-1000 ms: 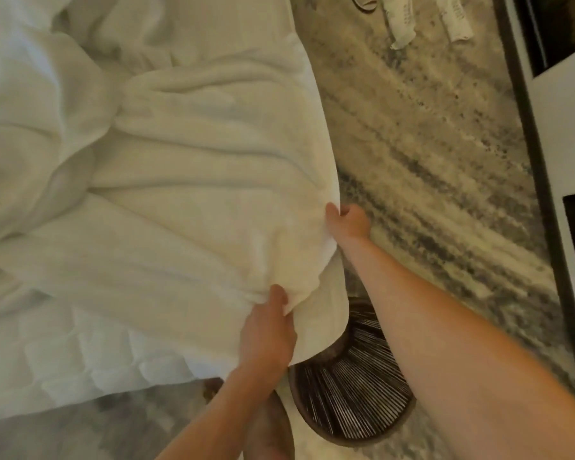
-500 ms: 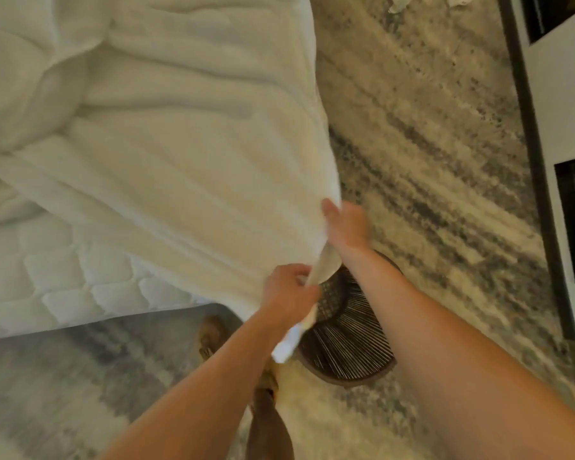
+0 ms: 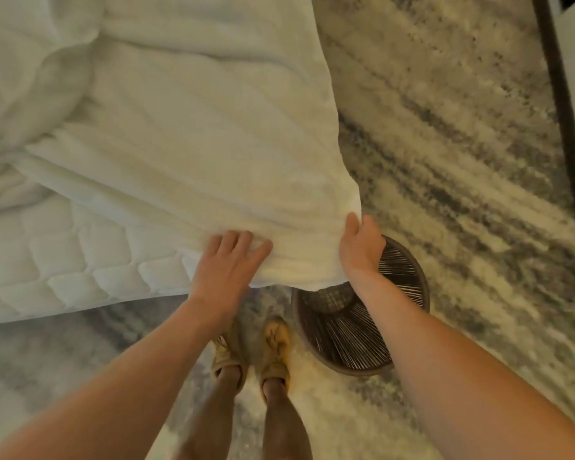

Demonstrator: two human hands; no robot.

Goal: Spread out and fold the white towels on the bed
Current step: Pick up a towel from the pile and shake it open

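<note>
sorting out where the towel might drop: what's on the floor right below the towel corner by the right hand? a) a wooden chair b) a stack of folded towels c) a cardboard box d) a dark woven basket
d: a dark woven basket stands on the rug directly under the corner of the towel that the right hand grips at the bed's edge.

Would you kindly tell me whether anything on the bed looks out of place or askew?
Yes: the white towel lies skewed and rippled, and its near corner hangs off the mattress corner, over the wicker basket on the floor. The left hand presses it flat; the right hand holds its edge.
</note>
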